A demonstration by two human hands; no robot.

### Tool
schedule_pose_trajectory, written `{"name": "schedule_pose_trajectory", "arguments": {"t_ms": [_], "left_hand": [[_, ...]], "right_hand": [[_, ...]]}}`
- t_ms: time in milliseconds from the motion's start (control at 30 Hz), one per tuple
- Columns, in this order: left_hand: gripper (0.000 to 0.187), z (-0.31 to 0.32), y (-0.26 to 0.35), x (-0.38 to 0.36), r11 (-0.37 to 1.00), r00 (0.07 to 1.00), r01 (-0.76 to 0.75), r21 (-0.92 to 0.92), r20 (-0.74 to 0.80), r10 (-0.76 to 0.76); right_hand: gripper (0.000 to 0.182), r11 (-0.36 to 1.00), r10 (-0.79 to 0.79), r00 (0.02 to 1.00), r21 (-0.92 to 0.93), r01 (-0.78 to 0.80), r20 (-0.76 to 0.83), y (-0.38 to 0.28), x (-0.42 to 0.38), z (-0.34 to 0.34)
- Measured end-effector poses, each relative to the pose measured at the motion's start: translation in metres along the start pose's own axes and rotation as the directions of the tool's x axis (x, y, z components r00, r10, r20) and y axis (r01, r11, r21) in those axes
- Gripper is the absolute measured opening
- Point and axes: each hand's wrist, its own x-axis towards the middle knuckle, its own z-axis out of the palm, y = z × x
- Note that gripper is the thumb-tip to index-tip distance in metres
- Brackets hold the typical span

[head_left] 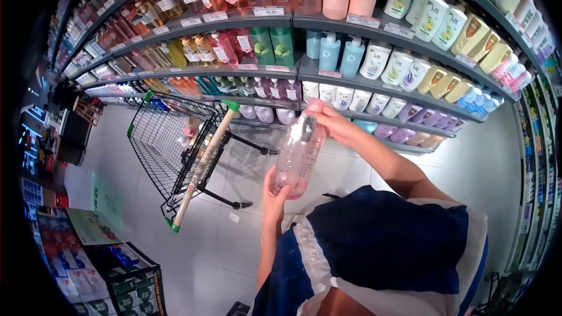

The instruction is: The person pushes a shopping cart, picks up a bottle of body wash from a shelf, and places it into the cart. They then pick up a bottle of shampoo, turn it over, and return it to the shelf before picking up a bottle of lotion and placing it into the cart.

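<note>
A clear pink bottle (298, 155) with a pink cap is held at a tilt in front of my body, its top leaning to the right. My left hand (275, 190) is closed round the lower end of the bottle, with the thumb across its front. Up at the neck, my right hand (331, 122) grips the bottle just below the cap. Both hands are over the floor, between the shopping cart and the shelves.
A black wire shopping cart (170, 140) with green corners stands on the left, a few items inside. Shelves (234, 20) of bottles curve across the front and right. Boxed goods on a display (132, 278) stand at the lower left, on a tiled floor (199, 246).
</note>
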Motion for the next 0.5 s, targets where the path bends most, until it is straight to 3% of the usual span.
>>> {"name": "schedule_pose_trajectory", "arguments": {"t_ms": [133,200,267,400,500], "left_hand": [[0.066,0.058,-0.049,0.009,0.999,0.997,0.046,0.029,0.066,-0.048],[0.064,0.091,-0.064,0.007,0.982,0.981,0.185,-0.038,0.068,-0.182],[0.062,0.118,-0.084,0.009,0.969,0.971,0.231,-0.089,0.084,-0.223],[0.059,0.15,-0.102,0.016,0.969,0.958,0.233,-0.076,0.187,-0.216],[0.059,0.16,-0.101,0.018,0.963,0.953,0.256,-0.087,0.192,-0.236]], "right_hand": [[0.039,1.0,0.003,1.0,0.028,-0.002,-0.025,0.007,-0.046,-0.075],[0.039,0.967,-0.006,0.995,0.255,-0.019,0.096,0.01,-0.063,-0.113],[0.039,0.883,-0.074,0.981,0.469,-0.019,0.179,0.016,-0.075,-0.142],[0.047,0.955,-0.114,0.979,0.291,0.062,0.166,0.009,-0.102,-0.178],[0.049,0.979,-0.054,0.995,0.198,0.036,0.086,0.018,-0.1,-0.197]]}}
